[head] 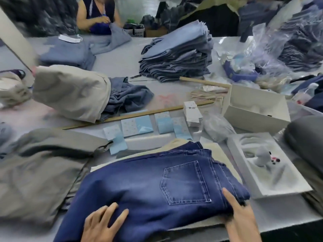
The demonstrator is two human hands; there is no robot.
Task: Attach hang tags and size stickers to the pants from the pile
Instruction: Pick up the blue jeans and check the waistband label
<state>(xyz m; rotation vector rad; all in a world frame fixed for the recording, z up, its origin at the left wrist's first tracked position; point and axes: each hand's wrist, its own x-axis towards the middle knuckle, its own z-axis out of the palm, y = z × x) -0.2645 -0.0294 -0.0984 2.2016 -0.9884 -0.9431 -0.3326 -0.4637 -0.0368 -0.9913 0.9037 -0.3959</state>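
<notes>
My left hand (103, 222) and right hand (239, 215) press flat, fingers straight, on the dark blue denim pants (157, 186); positioning done, I judge the pale blue size-sticker sheets (138, 125) come next.

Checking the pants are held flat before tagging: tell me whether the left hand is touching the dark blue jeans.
Touching. The head view shows the left hand lying with spread fingers on the dark blue jeans, no gap visible.

Dark blue jeans (157, 189) running off the bottom edge, hiding khaki pants (176, 143) beneath, sticker sheets (138, 125) beyond the jeans blurring unreadably
</notes>
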